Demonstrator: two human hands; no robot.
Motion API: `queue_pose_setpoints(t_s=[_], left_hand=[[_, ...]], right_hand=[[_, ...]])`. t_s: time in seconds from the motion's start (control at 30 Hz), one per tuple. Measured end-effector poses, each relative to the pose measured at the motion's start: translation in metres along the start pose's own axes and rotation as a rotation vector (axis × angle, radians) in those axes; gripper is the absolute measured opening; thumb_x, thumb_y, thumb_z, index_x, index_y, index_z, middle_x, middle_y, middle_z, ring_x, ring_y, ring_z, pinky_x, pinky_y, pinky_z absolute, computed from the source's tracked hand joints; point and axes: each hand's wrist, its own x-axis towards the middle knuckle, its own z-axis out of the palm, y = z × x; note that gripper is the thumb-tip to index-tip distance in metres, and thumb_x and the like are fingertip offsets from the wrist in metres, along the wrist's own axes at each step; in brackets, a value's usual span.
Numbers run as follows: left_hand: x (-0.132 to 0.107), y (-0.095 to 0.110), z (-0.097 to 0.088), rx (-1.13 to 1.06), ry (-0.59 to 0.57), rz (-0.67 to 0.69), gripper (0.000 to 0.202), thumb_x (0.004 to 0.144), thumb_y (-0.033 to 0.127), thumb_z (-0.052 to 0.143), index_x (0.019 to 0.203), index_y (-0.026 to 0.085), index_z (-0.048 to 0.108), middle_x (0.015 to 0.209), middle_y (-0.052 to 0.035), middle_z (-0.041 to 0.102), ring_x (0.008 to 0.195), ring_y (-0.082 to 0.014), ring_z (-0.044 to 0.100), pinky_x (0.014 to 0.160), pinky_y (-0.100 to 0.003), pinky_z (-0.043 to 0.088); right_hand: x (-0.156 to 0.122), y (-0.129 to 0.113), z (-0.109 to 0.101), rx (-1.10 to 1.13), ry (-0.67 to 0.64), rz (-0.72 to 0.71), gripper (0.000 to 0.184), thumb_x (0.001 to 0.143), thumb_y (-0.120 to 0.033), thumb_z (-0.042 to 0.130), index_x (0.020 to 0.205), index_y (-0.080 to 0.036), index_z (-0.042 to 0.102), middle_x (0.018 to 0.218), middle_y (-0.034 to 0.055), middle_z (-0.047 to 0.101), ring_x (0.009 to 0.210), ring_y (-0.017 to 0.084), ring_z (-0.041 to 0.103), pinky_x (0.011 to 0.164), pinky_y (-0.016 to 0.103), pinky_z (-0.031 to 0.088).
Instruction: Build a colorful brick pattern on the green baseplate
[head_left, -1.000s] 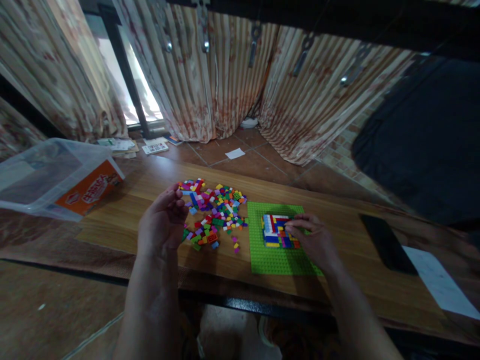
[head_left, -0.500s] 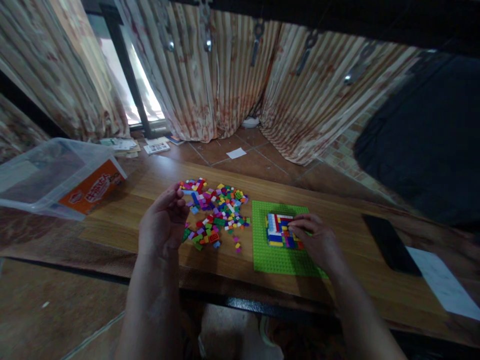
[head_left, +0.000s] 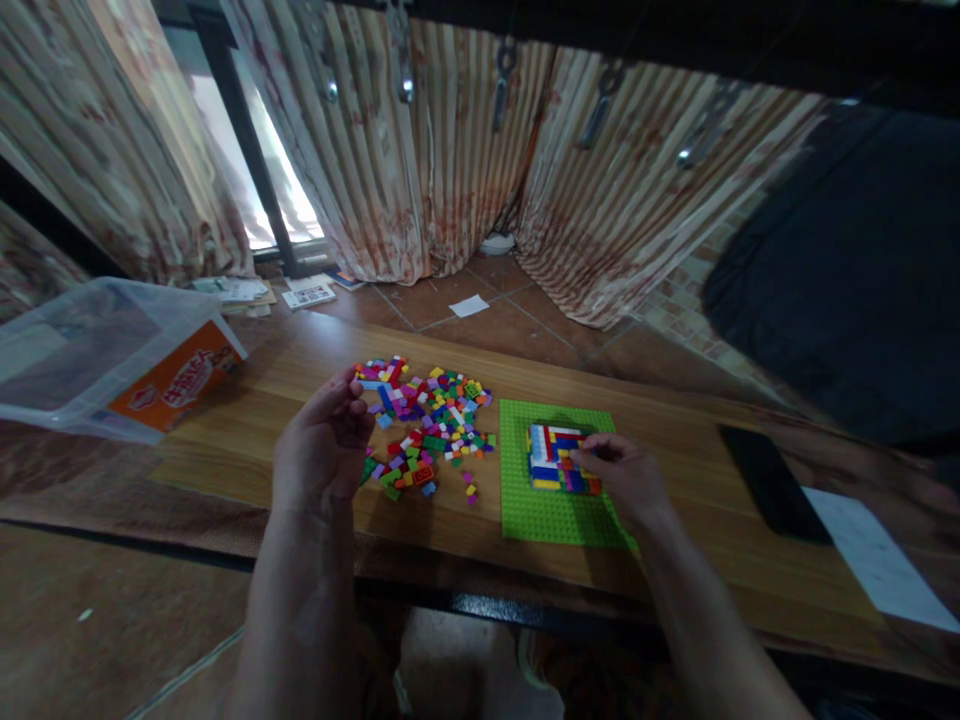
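Between the far and near edges of the bench (head_left: 277, 385), I see the green baseplate (head_left: 547, 520) carrying a low block (head_left: 559, 462) of joined bricks; I'd judge that much done, with bare studs around it and many loose bricks (head_left: 433, 443) unattached to its left. My right hand (head_left: 621, 478) has bent fingers at the block's right side; whether they pinch a brick, I cannot tell. My left hand (head_left: 324, 438) is half-curled beside the loose bricks, its grip equally unclear.
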Motion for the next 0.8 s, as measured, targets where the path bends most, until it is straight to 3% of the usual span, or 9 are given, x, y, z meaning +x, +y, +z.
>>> queue_pose_setpoints(t_s=[0.1,0.3,0.47,0.63,0.8], left_hand=[[0.000,0.000,0.001,0.008,0.002,-0.004,0.017,0.084,0.003,0.050,0.085,0.010,0.065,0.062,0.0024,0.060,0.044,-0.0029,0.054,0.043,-0.010,0.045],[0.000,0.001,-0.001,0.017,-0.003,0.013,0.016,0.084,0.003,0.051,0.086,0.010,0.065,0.062,0.0021,0.060,0.044,-0.0030,0.053,0.043,-0.010,0.045],[0.001,0.001,-0.003,-0.001,-0.020,0.021,0.017,0.085,0.002,0.049,0.087,0.009,0.064,0.063,0.0020,0.060,0.045,-0.0027,0.053,0.043,-0.010,0.045],[-0.001,0.001,-0.001,0.006,0.001,0.015,0.017,0.085,0.003,0.049,0.087,0.009,0.065,0.062,0.0018,0.061,0.045,-0.0029,0.053,0.043,-0.011,0.046],[-0.003,0.001,0.000,0.005,0.006,0.015,0.017,0.085,0.003,0.050,0.086,0.009,0.065,0.061,0.0024,0.059,0.044,-0.0023,0.052,0.043,-0.010,0.045]], right_hand=[[-0.001,-0.003,0.002,0.080,-0.007,0.097,0.033,0.050,-0.043,0.084,0.065,-0.020,0.066,0.062,-0.0017,0.060,0.059,0.014,0.053,0.057,0.028,0.040],[0.001,-0.015,-0.007,0.177,-0.011,0.135,0.034,0.049,-0.043,0.086,0.065,-0.019,0.068,0.063,-0.0018,0.061,0.060,0.012,0.052,0.057,0.026,0.039],[0.006,-0.020,-0.015,0.344,0.305,0.089,0.033,0.053,-0.043,0.084,0.063,-0.019,0.064,0.065,-0.0036,0.059,0.060,0.009,0.050,0.057,0.023,0.038],[0.001,-0.030,0.002,0.141,0.367,-0.074,0.026,0.070,-0.043,0.074,0.070,-0.018,0.067,0.062,-0.0028,0.059,0.058,0.011,0.050,0.058,0.025,0.040],[-0.008,-0.035,0.020,-0.120,0.246,-0.285,0.025,0.080,-0.044,0.065,0.078,-0.019,0.070,0.078,0.0023,0.067,0.072,0.017,0.060,0.069,0.030,0.047]])
